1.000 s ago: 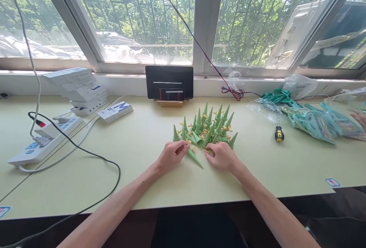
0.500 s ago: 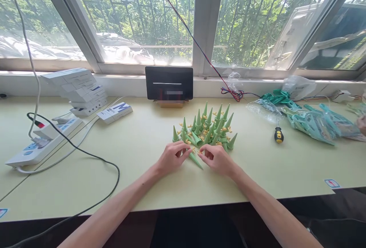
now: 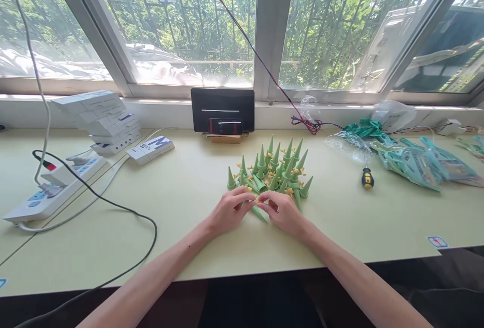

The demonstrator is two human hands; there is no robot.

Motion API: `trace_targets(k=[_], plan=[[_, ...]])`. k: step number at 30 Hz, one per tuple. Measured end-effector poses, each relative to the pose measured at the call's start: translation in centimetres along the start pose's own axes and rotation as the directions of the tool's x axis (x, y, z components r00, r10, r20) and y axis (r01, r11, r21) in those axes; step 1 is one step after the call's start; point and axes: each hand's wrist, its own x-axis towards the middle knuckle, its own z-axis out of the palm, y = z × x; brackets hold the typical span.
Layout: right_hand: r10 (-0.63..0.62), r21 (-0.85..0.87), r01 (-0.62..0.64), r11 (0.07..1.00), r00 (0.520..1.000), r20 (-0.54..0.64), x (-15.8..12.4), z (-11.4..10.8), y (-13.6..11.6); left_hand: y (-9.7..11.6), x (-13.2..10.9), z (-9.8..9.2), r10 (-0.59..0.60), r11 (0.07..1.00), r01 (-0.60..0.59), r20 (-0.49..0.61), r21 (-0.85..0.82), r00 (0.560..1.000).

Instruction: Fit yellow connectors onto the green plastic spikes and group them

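Note:
Several green cones point(image 3: 261, 164) stand in a cluster on the pale table, with small yellow pieces among them. At the near side of the cluster, my left hand point(image 3: 232, 209) pinches a small yellow piece between thumb and fingers. My right hand point(image 3: 282, 211) is closed too, its fingertips meeting the left ones at a small yellow piece point(image 3: 258, 202). Whether this is one piece or two joined cannot be made out. Beneath the fingertips a green cone point(image 3: 260, 214) lies on its side, pointing toward the table's front edge.
A tablet point(image 3: 223, 103) and a phone point(image 3: 225, 126) stand at the back. On the left are stacked white boxes point(image 3: 109, 121), a power strip point(image 3: 56, 192) and a black cable point(image 3: 128, 208). To the right lie a screwdriver point(image 3: 367, 178) and bagged green items point(image 3: 412, 161).
My hands have come together, closing the gap between their fingertips. The phone's screen looks different. At the far right edge, another person's hand has gone out of view.

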Motion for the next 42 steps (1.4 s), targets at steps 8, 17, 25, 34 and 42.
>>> trace_targets(k=[8, 17, 25, 34, 42], plan=[[-0.026, 0.003, 0.026, 1.000, 1.000, -0.012, 0.0, 0.0, -0.1, 0.0, 0.1, 0.0, -0.021, 1.000, 0.021, -0.003, -0.004, 1.000], [-0.049, -0.005, 0.049, 0.999, 0.998, -0.042, 0.1, -0.1, 0.0, 0.0, 0.1, -0.1, -0.047, 0.999, 0.047, 0.007, 0.002, 0.999], [-0.048, -0.015, 0.047, 0.999, 0.997, -0.057, 0.2, 0.1, 0.1, 0.2, 0.3, -0.3, -0.060, 0.998, 0.060, 0.006, 0.003, 0.998], [-0.007, -0.010, 0.006, 1.000, 0.990, -0.142, 0.2, -0.2, -0.2, -0.4, -0.1, -0.7, -0.081, 0.993, 0.080, 0.009, 0.082, 0.997], [0.016, -0.003, -0.018, 1.000, 0.975, -0.220, 0.3, -0.3, -0.4, -0.5, 0.1, -1.1, -0.126, 0.966, 0.109, 0.061, 0.232, 0.990]])
